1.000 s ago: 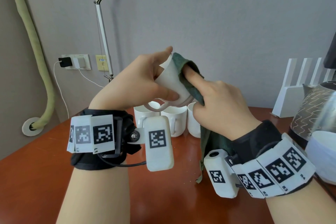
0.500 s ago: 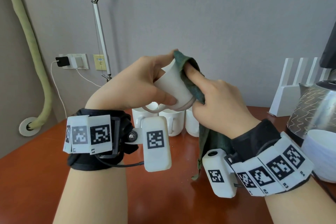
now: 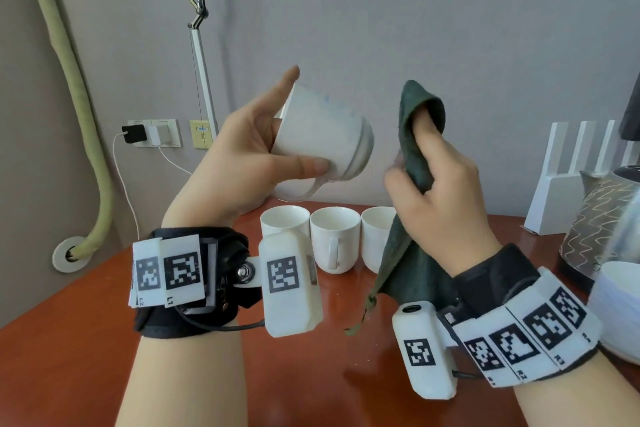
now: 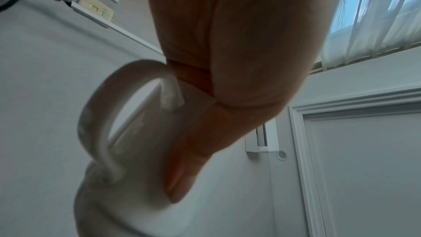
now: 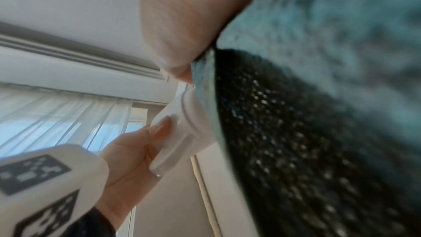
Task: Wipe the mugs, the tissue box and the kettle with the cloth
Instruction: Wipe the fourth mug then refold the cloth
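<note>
Gripping a white mug on its side at centre frame, the left hand had its thumb along the lower wall and a finger over the rim — base pointing right, handle hanging below. Just right of it, apart from the mug, the right hand was clamped on the dark green cloth, a fold draped over a raised finger and the rest trailing down toward the table. Three more white mugs stood in a row on the table beneath. The patterned kettle sat at the right edge.
</note>
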A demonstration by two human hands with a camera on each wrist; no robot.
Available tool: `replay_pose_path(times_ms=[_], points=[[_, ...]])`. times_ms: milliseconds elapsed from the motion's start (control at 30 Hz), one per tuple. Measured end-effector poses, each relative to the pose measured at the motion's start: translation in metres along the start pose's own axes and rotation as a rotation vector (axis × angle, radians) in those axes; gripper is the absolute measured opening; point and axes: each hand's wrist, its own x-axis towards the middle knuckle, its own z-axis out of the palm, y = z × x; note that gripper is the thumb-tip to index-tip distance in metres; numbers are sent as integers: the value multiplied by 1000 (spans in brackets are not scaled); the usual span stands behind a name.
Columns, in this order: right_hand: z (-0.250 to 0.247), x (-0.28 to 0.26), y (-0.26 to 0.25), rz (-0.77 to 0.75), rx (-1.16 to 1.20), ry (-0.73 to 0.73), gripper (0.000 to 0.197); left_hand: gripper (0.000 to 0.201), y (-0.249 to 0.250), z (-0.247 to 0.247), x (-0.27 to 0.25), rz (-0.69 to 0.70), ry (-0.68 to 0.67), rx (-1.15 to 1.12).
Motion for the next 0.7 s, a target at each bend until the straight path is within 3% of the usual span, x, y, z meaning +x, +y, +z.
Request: replay_pose_path(times_ms=[100,167,300,500,700], points=[[-1,-1,-8,159,284,-160,51,110,1,8,0,5,-121,21],[-2,-1,-10,256,456,-223,64,103,0,13,0,18,-178,17],[1,0,-4,356,690,-171,91,102,2,17,0,22,-278,3],[2,0,-3,339,640,-49,105,101,0,11,-2,9,-212,-128],[-5,2,-2,247,562,34,105,84,2,20,6,-25,-144,-249]])
